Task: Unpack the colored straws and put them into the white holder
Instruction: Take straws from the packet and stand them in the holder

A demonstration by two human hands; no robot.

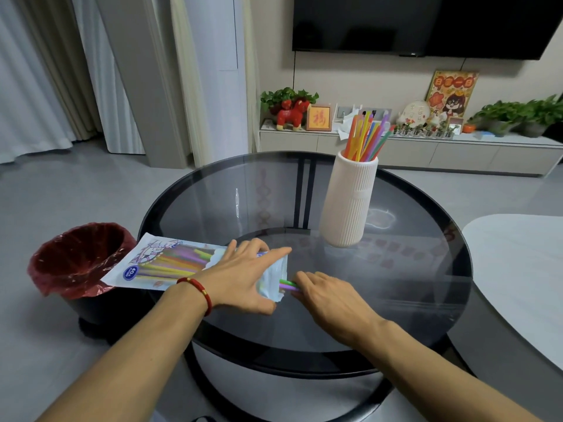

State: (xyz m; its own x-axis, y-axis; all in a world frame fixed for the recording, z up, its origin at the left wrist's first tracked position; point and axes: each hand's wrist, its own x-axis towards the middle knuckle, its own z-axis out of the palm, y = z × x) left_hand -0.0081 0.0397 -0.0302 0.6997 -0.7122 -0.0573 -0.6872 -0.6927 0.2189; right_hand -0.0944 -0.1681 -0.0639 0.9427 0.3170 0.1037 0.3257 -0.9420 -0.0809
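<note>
A person leans over a round, dark smoked-glass table with both bare arms stretched out. The left hand, with a red bead bracelet at the wrist, lies flat and spread on a white printed plastic packet of coloured straws. Its fingers are wide apart, the thumb hooks under the packet's open right end, and the palm presses the packet to the glass. The packet lies lengthwise on the table's left side, its far end sticking out over the rim toward a dark waste bin lined with a red plastic bag on the floor.

The right hand sits just beside the packet's mouth. Its grip is closed, fingertips pinched together on the ends of a green straw and a purple straw that poke out of the opening. How many straws it has hold of cannot be made out, as the fingers cover them.

Further back, right of centre, stands a tall white ribbed holder, upright on the glass and well apart from both hands. A fan of orange, yellow, pink, blue and green straws leans out of its top.
</note>
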